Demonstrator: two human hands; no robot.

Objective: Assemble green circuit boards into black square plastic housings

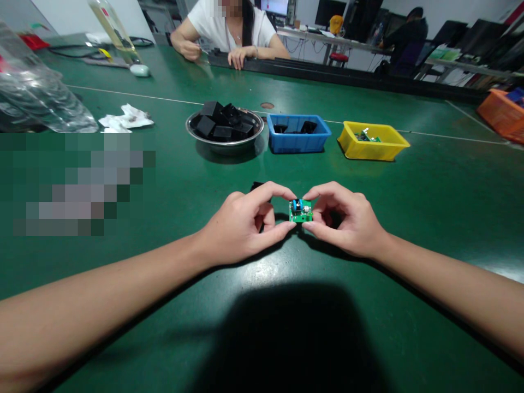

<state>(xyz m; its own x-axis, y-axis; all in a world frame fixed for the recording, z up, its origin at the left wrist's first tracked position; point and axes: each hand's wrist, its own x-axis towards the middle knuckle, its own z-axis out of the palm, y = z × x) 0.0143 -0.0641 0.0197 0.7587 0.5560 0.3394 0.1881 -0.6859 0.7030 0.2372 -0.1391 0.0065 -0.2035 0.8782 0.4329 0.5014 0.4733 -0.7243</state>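
Observation:
A small green circuit board (301, 210) with blue parts on it is held up just above the green table (164, 327). My left hand (249, 221) pinches its left side between thumb and forefinger. On the other side, my right hand (346, 218) grips the board's right edge the same way. Behind my left hand a black piece (256, 186) lies on the table, mostly hidden by the fingers.
Beyond my hands stand a metal bowl (225, 143) of black boxes, a blue bin (298, 143) with black pieces and a yellow bin (372, 150) holding small boards. Left are crumpled tissue (126, 117) and a plastic bottle (45, 98). A person (229, 33) sits opposite.

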